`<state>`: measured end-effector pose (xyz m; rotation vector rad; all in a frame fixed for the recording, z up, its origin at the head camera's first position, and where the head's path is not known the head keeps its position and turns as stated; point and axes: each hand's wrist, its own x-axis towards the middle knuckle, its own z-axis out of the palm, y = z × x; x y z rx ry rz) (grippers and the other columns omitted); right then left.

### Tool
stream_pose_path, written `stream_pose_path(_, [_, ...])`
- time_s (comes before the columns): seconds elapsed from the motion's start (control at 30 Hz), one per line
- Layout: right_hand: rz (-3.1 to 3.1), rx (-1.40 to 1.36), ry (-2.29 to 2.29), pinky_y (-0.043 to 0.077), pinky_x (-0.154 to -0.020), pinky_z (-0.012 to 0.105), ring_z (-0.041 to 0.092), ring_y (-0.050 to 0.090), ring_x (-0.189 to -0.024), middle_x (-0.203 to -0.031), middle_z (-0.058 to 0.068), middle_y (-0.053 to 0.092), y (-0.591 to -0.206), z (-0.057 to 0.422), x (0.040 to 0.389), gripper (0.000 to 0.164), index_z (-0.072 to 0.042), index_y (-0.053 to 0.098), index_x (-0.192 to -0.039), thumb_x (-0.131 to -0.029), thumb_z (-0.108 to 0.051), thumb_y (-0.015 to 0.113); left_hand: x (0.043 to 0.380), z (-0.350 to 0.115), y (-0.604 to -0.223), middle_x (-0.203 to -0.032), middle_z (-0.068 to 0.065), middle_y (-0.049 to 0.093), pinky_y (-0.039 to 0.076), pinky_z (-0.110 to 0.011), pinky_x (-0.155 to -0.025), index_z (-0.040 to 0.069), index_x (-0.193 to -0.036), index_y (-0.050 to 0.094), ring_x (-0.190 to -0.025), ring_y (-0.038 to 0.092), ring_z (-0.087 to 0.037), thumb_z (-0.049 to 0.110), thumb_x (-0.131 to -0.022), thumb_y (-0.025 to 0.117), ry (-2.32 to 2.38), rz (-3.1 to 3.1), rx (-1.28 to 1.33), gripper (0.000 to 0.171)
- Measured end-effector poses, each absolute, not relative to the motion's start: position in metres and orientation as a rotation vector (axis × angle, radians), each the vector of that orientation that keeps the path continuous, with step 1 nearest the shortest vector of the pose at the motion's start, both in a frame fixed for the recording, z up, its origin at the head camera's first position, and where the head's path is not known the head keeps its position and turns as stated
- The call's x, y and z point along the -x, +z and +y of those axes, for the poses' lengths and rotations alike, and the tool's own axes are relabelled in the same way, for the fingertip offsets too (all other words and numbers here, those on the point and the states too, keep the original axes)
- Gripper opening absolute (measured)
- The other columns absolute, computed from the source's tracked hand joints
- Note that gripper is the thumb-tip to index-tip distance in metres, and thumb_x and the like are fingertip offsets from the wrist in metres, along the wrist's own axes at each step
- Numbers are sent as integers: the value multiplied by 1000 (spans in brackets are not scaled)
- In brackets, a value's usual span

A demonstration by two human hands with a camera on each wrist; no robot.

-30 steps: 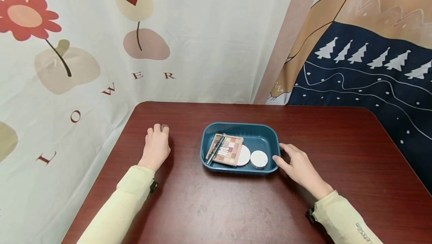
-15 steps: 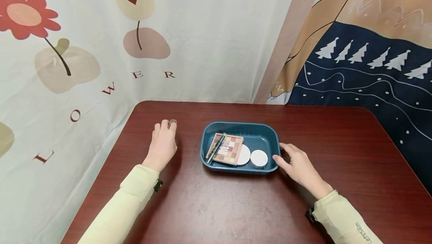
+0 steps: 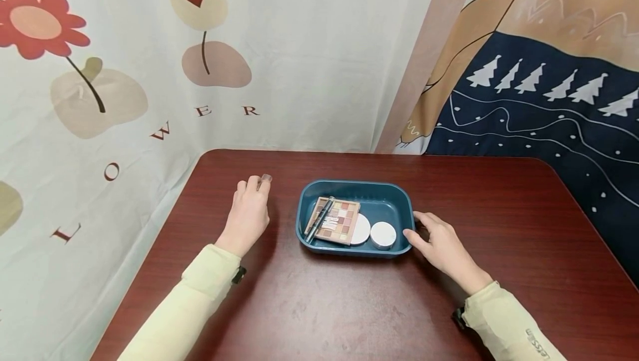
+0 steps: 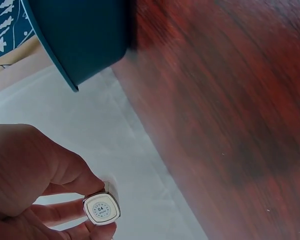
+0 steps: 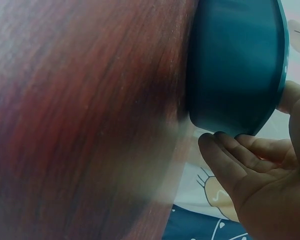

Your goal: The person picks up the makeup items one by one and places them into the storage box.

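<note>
My left hand is over the left part of the table, pinching a small lipstick between thumb and fingers. Its squarish end bears a round label with "04"; in the head view its see-through end pokes out past the fingertips. A blue tray stands to the right of this hand. Fairly straight fingers of my right hand touch the tray's right end, the thumb at its rim. Inside the tray lie an eyeshadow palette, a dark pen-like tube across it, a white disc and a round white jar.
The tray rests on a dark red wooden table with rounded far corners. White curtain with flower prints hangs along the back and left; a dark blue printed cloth hangs at the right.
My left hand has moved right and slightly away from me, bringing the lipstick closer to the tray. The right hand and the tray have stayed in place.
</note>
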<state>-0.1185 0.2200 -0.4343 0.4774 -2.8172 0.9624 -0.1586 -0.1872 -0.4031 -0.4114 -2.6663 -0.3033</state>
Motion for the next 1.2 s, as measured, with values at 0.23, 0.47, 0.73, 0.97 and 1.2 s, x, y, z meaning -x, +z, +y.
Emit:
stream_pose_path(0.23, [-2818,-479,966,56,-91,55,37,67,-108,-122,22,69,-434,220,118,46,9,61,-134,-97,-18,72,156,-180,-399,-110,-28,59,48,-50,-72,-11,-126,61,-84,51,-44,-17,-80,63,-300,-2611,469,47])
stream_pose_path(0.47, [-2828,-470,966,56,-92,56,38,66,-110,-123,22,68,-433,220,118,47,9,61,-135,-97,-19,72,154,-169,-393,-109,-27,60,47,-49,-73,-11,-128,61,-83,50,-43,-16,-82,63,-310,-2556,530,47])
stream_pose_path(0.73, [-2834,-463,961,55,-92,56,37,66,-109,-122,21,69,-433,220,118,47,8,61,-135,-98,-19,71,151,-157,-388,-112,-26,59,48,-48,-79,-11,-130,61,-86,51,-42,-13,-86,64,-294,-2585,546,44])
stream_pose_path(0.97, [-2828,-465,964,56,-92,56,37,67,-108,-122,22,69,-433,220,118,47,8,61,-134,-97,-19,72,151,-146,-389,-112,-26,61,50,-49,-80,-9,-127,63,-89,52,-42,-14,-84,64,-335,-2546,584,43])
stream_pose_path(1.2, [-2830,-462,970,55,-93,56,38,66,-110,-124,22,68,-432,220,118,47,8,61,-135,-97,-19,72,149,-132,-386,-114,-25,60,52,-48,-83,-8,-127,64,-93,53,-40,-12,-83,68,-344,-2558,601,45])
